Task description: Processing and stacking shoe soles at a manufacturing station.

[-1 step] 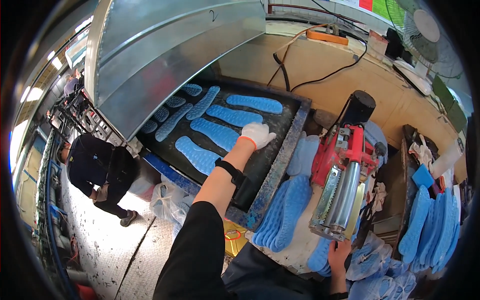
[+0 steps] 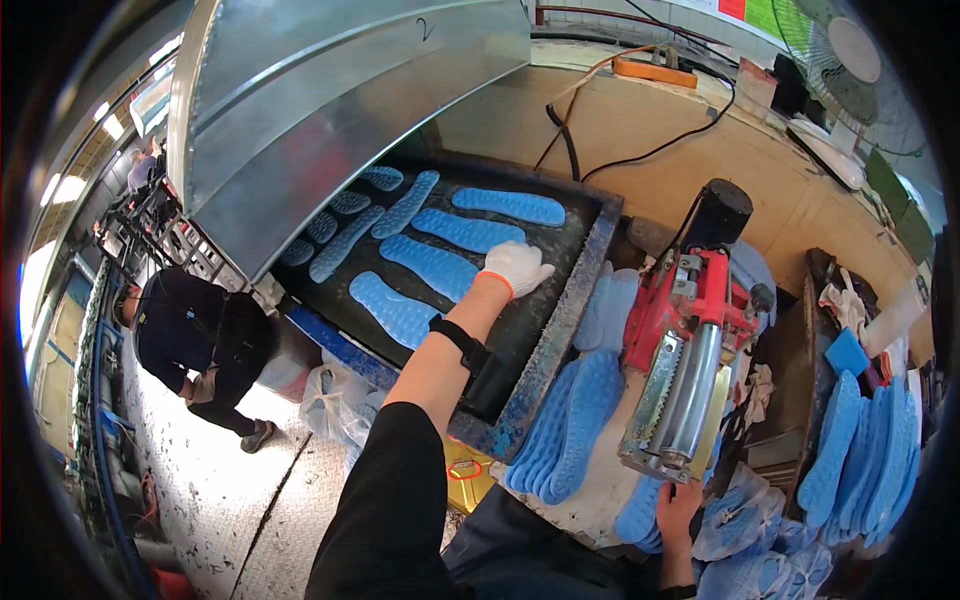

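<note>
My left hand (image 2: 517, 268), in a white knit glove, hovers over or rests on the black belt bed (image 2: 540, 290) beside a blue textured insole (image 2: 430, 264). Its fingers curl down out of sight, and the thumb points right. Several more blue insoles (image 2: 392, 310) lie flat across the bed. At the lower end of a red machine (image 2: 700, 310) with a shiny metal roller (image 2: 690, 400), my bare right hand (image 2: 678, 508) has its fingers closed; what they grip is hidden. A stack of blue insoles (image 2: 570, 425) lies between the bed and the machine.
A sheet-metal hood (image 2: 340, 110) covers the bed's far left part. More insoles (image 2: 870, 460) stand at the right, above plastic bags of insoles (image 2: 740, 520). Another person (image 2: 200, 330) bends over at the left. Cables and an orange power strip (image 2: 655, 73) lie behind.
</note>
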Demonstrator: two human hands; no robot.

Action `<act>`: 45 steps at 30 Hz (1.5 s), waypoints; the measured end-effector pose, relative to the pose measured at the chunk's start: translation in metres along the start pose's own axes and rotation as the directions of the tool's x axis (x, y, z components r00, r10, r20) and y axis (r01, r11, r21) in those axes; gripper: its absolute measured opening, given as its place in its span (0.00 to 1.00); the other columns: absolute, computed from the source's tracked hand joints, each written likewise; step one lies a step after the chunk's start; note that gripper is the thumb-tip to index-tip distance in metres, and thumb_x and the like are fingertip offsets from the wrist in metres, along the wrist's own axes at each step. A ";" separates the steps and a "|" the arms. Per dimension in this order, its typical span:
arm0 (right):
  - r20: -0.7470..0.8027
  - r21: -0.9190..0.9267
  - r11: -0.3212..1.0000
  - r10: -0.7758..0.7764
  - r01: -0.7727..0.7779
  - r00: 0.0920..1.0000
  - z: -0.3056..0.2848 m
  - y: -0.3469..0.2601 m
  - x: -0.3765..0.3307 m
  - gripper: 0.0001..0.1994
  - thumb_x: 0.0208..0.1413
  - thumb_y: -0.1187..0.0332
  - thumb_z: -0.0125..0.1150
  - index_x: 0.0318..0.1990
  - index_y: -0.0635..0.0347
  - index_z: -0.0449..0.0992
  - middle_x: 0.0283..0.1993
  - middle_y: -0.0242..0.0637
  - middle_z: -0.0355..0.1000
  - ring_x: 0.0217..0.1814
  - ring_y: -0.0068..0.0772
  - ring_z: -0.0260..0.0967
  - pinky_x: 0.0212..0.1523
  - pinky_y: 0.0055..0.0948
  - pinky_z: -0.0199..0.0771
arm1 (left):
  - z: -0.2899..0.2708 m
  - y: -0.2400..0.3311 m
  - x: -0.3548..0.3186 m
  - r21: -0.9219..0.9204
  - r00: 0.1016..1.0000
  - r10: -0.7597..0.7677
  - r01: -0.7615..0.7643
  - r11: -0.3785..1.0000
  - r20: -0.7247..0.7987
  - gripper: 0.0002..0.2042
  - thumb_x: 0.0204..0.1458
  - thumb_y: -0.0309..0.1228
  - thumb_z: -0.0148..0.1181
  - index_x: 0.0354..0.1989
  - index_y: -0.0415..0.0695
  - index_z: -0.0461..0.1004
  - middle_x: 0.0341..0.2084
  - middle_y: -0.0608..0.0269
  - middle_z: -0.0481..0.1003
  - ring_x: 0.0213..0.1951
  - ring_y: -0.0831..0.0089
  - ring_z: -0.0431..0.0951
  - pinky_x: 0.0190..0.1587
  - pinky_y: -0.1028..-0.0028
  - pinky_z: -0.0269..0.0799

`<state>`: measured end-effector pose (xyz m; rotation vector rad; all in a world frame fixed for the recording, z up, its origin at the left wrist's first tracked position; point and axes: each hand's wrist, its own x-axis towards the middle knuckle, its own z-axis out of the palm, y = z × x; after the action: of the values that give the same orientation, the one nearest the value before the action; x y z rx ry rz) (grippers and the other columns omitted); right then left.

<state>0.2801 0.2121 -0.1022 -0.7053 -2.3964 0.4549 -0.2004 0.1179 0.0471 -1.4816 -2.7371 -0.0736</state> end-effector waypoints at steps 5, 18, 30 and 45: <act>0.045 0.006 1.000 0.004 -0.005 0.999 0.004 0.006 -0.005 0.15 0.43 0.74 0.57 0.41 0.66 0.73 0.40 0.53 0.67 0.42 0.61 0.64 0.40 0.50 0.65 | 0.012 0.003 0.031 0.028 0.968 0.147 -0.144 0.989 -0.204 0.17 0.55 0.43 0.50 0.34 0.39 0.73 0.35 0.48 0.76 0.42 0.50 0.75 0.46 0.56 0.71; 0.319 0.155 0.925 0.286 -0.348 0.904 0.036 0.064 -0.074 0.30 0.54 0.68 0.58 0.64 0.62 0.57 0.65 0.46 0.58 0.67 0.47 0.55 0.65 0.44 0.54 | 0.020 -0.009 0.114 0.260 0.989 0.148 -0.140 0.955 -0.010 0.19 0.57 0.46 0.46 0.41 0.43 0.75 0.38 0.45 0.77 0.46 0.50 0.74 0.46 0.54 0.71; 0.152 0.081 0.901 0.411 -0.426 0.899 0.011 0.034 -0.040 0.24 0.53 0.68 0.60 0.56 0.67 0.66 0.59 0.52 0.64 0.65 0.52 0.57 0.65 0.46 0.53 | -0.004 0.030 0.022 0.157 0.864 0.423 -0.394 0.906 -0.272 0.12 0.55 0.38 0.50 0.40 0.44 0.70 0.34 0.54 0.75 0.39 0.50 0.74 0.42 0.56 0.71; -0.061 0.022 0.999 -0.034 0.035 0.998 -0.014 -0.022 0.017 0.13 0.43 0.78 0.56 0.39 0.62 0.74 0.36 0.47 0.67 0.40 0.53 0.64 0.39 0.46 0.66 | 0.013 0.116 -0.180 -0.373 0.877 -0.001 -0.204 0.905 -0.480 0.17 0.48 0.29 0.59 0.47 0.39 0.71 0.47 0.48 0.71 0.51 0.49 0.69 0.52 0.59 0.67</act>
<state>0.2691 0.2064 -0.0743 -0.6578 -2.3397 0.4397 -0.0054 0.0315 0.0289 -1.4389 -2.3201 -0.9380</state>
